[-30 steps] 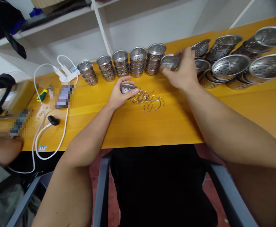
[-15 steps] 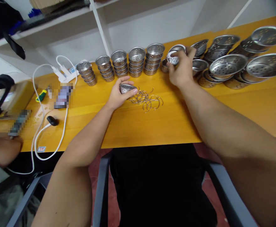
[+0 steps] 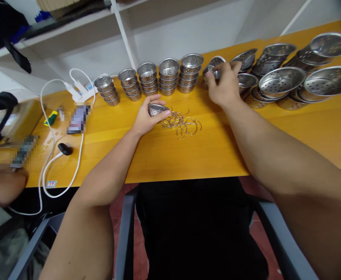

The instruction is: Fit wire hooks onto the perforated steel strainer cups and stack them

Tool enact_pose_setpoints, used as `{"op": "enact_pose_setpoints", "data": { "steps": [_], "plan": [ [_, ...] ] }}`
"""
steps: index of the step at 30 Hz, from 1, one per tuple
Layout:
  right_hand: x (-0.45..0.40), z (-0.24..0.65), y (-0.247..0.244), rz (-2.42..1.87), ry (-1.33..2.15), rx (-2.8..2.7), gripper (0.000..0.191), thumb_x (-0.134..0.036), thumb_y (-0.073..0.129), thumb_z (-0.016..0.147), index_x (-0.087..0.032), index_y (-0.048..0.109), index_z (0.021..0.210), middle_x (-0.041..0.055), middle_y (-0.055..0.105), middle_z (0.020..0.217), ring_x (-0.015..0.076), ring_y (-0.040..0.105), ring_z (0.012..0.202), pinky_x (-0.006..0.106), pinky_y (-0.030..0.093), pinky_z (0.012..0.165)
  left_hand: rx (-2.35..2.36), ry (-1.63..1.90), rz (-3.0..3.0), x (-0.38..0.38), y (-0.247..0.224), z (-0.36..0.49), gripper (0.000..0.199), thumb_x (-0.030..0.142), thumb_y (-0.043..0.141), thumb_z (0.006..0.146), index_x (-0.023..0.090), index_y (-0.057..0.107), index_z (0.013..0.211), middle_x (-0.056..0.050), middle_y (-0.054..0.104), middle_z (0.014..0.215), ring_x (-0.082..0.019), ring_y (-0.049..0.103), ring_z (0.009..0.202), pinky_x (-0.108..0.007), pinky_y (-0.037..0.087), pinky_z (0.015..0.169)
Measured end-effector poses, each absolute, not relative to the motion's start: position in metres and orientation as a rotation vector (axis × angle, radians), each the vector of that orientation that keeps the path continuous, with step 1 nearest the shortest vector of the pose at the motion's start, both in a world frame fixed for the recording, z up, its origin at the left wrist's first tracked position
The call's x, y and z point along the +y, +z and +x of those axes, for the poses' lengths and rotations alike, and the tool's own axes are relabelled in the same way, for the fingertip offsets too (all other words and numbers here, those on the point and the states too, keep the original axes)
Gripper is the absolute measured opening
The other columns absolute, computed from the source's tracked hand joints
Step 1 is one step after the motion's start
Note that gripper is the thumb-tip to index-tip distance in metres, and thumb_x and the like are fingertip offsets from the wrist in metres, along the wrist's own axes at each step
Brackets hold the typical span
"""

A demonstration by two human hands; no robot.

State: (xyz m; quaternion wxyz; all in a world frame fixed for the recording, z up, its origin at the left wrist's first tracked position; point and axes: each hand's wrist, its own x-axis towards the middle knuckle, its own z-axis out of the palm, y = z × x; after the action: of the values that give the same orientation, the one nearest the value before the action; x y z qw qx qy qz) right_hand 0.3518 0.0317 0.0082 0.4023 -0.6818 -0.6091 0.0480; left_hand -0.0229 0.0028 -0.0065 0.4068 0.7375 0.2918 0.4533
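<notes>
My left hand is closed round a small perforated metal cup, thumb along its rim, just above the table. Beside that cup lies a loose heap of thin curved wire pieces. Farther right, my right hand is closed on another perforated metal cup, tilted and partly behind the fingers. What sits beneath that cup is mostly hidden. To its left stands a stack of perforated cups; to its right another cup lies close to the wrist.
More cup stacks line the back of the wooden table. Leaning stacks of cups fill the right. On the left are a phone, a power strip, white cables and a green-yellow tool. Another person's arm rests at far left.
The cup at my right hand has tipped and shifted slightly, and its bright inside shows less. My right fingers have moved a little. My left hand and its cup stay nearly still.
</notes>
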Motion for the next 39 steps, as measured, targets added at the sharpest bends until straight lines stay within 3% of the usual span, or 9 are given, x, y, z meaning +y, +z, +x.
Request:
{"op": "enact_pose_setpoints", "data": {
  "steps": [7, 11, 17, 22, 26, 34, 39],
  "plan": [
    [0.022, 0.342, 0.020, -1.828, 0.118, -1.556, 0.041, -0.045, 0.074, 0.129, -0.018, 0.068, 0.159, 0.0264, 0.052, 0.177, 0.0405, 0.073, 0.161, 0.061, 0.047, 0.149, 0.757, 1.133, 1.874, 0.000, -0.004, -0.022, 0.102, 0.089, 0.109, 0.089, 0.028, 0.066, 0.158, -0.015, 0.088, 0.149, -0.030, 0.092, 0.124, -0.050, 0.078, 0.112],
    [0.022, 0.339, 0.021, -1.824, 0.150, -1.520, 0.038, -0.042, 0.078, 0.128, -0.019, 0.070, 0.157, 0.0245, 0.055, 0.174, 0.0363, 0.076, 0.153, 0.057, 0.046, 0.150, 0.759, 1.130, 1.866, 0.001, -0.004, -0.022, 0.104, 0.090, 0.110, 0.087, 0.027, 0.067, 0.157, -0.015, 0.089, 0.148, -0.029, 0.091, 0.123, -0.049, 0.078, 0.111],
    [0.023, 0.338, 0.022, -1.799, 0.195, -1.469, 0.039, -0.038, 0.079, 0.127, -0.015, 0.071, 0.156, 0.0275, 0.056, 0.175, 0.0350, 0.067, 0.166, 0.055, 0.037, 0.156, 0.767, 1.119, 1.870, 0.001, -0.004, -0.022, 0.106, 0.092, 0.110, 0.085, 0.027, 0.067, 0.157, -0.014, 0.088, 0.147, -0.028, 0.090, 0.123, -0.047, 0.077, 0.112],
    [0.028, 0.347, 0.016, -1.677, 0.135, -1.482, 0.038, -0.036, 0.079, 0.125, -0.018, 0.069, 0.157, 0.0245, 0.060, 0.171, 0.0347, 0.066, 0.167, 0.055, 0.040, 0.156, 0.779, 1.124, 1.843, -0.001, -0.002, -0.021, 0.107, 0.091, 0.112, 0.082, 0.027, 0.067, 0.155, -0.014, 0.089, 0.146, -0.028, 0.090, 0.121, -0.047, 0.077, 0.110],
    [0.032, 0.359, 0.012, -1.577, 0.070, -1.502, 0.036, -0.038, 0.076, 0.123, -0.025, 0.065, 0.154, 0.0205, 0.063, 0.169, 0.0369, 0.067, 0.165, 0.064, 0.046, 0.153, 0.792, 1.100, 1.831, -0.002, 0.000, -0.021, 0.110, 0.092, 0.112, 0.080, 0.028, 0.067, 0.156, -0.015, 0.088, 0.148, -0.029, 0.090, 0.123, -0.048, 0.077, 0.112],
    [0.027, 0.365, 0.015, -1.691, 0.099, -1.557, 0.067, -0.032, 0.092, 0.103, -0.024, 0.060, 0.160, 0.0210, 0.061, 0.171, 0.0433, 0.063, 0.167, 0.069, 0.045, 0.151, 0.825, 1.109, 1.806, -0.004, 0.003, -0.020, 0.108, 0.087, 0.117, 0.077, 0.028, 0.070, 0.154, -0.014, 0.090, 0.146, -0.029, 0.092, 0.121, -0.049, 0.078, 0.112],
    [0.024, 0.358, 0.018, -1.830, 0.190, -1.592, 0.087, -0.038, 0.101, 0.097, -0.013, 0.062, 0.171, 0.0261, 0.058, 0.175, 0.0483, 0.063, 0.170, 0.070, 0.042, 0.155, 0.815, 1.102, 1.838, -0.004, 0.003, -0.021, 0.108, 0.089, 0.115, 0.079, 0.027, 0.069, 0.155, -0.015, 0.090, 0.147, -0.029, 0.091, 0.122, -0.047, 0.077, 0.111]
  ]
}}
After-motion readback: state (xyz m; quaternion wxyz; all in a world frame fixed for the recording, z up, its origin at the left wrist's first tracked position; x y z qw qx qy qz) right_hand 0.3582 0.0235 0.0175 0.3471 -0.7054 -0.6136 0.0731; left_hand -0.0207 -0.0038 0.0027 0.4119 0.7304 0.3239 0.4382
